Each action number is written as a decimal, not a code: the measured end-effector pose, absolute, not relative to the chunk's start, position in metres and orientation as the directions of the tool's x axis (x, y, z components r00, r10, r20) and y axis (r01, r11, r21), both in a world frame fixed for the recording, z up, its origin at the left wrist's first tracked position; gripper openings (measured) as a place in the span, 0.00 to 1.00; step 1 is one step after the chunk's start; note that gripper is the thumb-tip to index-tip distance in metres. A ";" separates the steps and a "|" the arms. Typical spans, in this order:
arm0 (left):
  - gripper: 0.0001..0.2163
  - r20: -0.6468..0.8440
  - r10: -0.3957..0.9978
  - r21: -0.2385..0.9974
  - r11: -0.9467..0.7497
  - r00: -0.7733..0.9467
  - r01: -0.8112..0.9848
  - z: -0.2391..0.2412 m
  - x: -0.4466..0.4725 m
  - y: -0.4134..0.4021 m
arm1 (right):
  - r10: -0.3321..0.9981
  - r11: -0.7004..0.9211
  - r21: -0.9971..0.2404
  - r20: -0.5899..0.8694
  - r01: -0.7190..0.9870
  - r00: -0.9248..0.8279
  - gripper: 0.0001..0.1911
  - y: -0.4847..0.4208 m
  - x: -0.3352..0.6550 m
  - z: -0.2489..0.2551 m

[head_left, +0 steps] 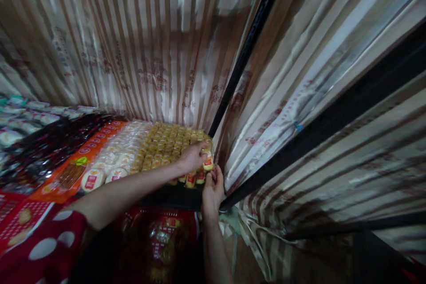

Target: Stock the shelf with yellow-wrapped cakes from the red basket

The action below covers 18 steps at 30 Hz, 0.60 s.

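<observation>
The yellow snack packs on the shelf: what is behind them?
Behind the yellow snack packs hangs a striped curtain. Whatever is behind the curtain is covered.

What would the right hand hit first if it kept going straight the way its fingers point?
Most likely the small yellow packet that the left hand holds just above the right hand. Beyond it hangs the striped curtain; depth is unclear.

dim overall, warm cast. brightest patch at 12 o'clock, soft sheen on striped curtain (173, 44); second glare streak toward 2 o'clock. deep shadow at 6 and 7 o'clock, red packet (159, 244) barely readable. strong wide-angle bending at edges, black frame bar (242, 57) leaning. corners smeared, soft focus at 9 o'clock; grainy throughout.
</observation>
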<state>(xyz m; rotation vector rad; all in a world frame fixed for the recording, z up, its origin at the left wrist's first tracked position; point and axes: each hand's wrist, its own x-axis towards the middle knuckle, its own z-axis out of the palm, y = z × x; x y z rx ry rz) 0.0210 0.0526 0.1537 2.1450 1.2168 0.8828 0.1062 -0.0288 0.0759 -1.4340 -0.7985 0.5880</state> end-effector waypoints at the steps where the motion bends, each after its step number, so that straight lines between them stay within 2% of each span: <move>1: 0.15 0.282 0.874 0.674 -0.475 0.397 0.566 0.156 0.030 0.061 | 0.766 0.072 -0.992 0.120 0.102 0.632 0.32 -0.023 0.111 0.075; 6: 0.13 0.231 0.862 0.536 -0.500 0.451 0.680 0.150 0.066 0.091 | 0.745 -0.006 -0.998 0.037 0.062 0.666 0.30 -0.003 0.130 0.057; 11: 0.11 0.179 0.838 0.471 -0.534 0.516 0.702 0.125 0.086 0.110 | 0.764 -0.057 -0.997 -0.007 0.056 0.645 0.32 0.002 0.140 0.028; 16: 0.10 0.144 0.788 0.383 -0.602 0.599 0.701 0.108 0.091 0.120 | 0.779 -0.058 -0.997 -0.072 -0.043 0.623 0.30 0.011 0.140 0.005; 18: 0.09 0.141 0.766 0.341 -0.632 0.627 0.696 0.105 0.092 0.123 | 0.801 -0.033 -0.999 -0.031 -0.007 0.598 0.30 0.018 0.142 -0.002</move>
